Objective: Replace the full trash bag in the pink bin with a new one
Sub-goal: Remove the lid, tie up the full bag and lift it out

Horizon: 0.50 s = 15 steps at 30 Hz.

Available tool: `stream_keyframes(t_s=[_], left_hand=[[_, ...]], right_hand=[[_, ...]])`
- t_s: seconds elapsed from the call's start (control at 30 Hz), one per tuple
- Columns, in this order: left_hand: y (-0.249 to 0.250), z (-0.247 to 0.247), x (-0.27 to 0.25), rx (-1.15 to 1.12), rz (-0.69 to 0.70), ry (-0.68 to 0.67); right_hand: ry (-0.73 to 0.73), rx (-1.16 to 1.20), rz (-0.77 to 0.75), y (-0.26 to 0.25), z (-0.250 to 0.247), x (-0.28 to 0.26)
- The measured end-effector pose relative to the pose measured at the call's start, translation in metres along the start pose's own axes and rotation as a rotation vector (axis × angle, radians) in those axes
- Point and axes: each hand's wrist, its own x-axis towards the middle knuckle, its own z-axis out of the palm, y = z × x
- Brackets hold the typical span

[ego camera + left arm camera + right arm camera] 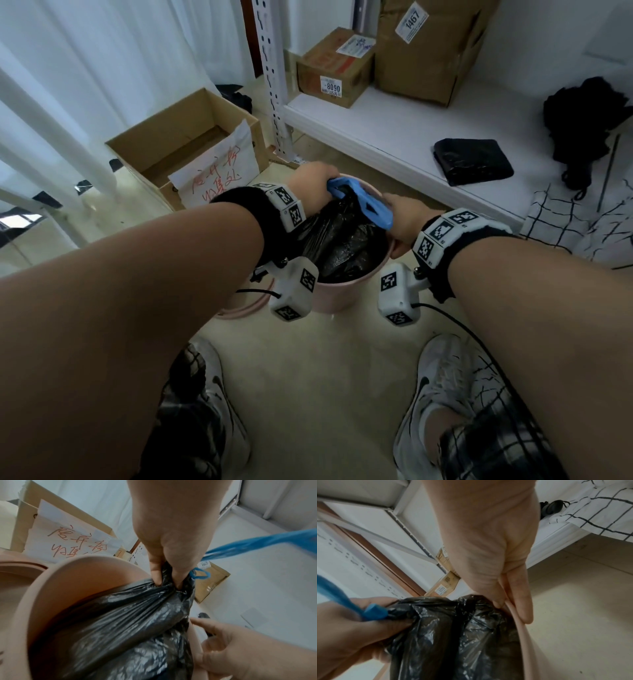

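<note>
Under both your hands, the pink bin stands on the floor with the black trash bag inside it, the bag's bulk below the rim. Your left hand is clamped on the bag's gathered neck: in the left wrist view the fingers pinch the bunched black plastic at the bin's far edge. The blue drawstring comes out of that fist and runs across toward your right hand; a small blue loop hangs just beside your left fingertips. Your right hand grips the bin's rim on its side, one finger flat down the outside wall, the others curled over to the inside against the bag. Bag contents are hidden by the plastic.

Left of your left hand, an open cardboard box carries a white sheet with red handwriting; its interior is partly hidden, so contents are unclear. Beyond your right hand, a folded black bag stack lies on the white shelf. Farther back on that shelf stand two taped cartons. A pink ring lies on the floor just below your left wrist, mostly covered by your arm. Both wrist views are motion-blurred at the drawstring.
</note>
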Motion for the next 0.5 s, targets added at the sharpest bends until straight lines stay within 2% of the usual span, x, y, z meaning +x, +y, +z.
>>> stream_keyframes(t_s=[0.23,0.37,0.5], left_hand=[[-0.018,-0.024,0.001,-0.205,-0.013,0.169],[-0.039,-0.038,-0.001,-0.455,-0.051,0.201],[-0.04,-0.045,-0.001,-0.66,-0.075,0.235]], right_hand=[[0.027,0.214,0.047,0.018,-0.004,0.019],[0.036,0.301,0.059,0.033,-0.008,0.032],[0.034,0.401,0.059,0.027,-0.016,0.019]])
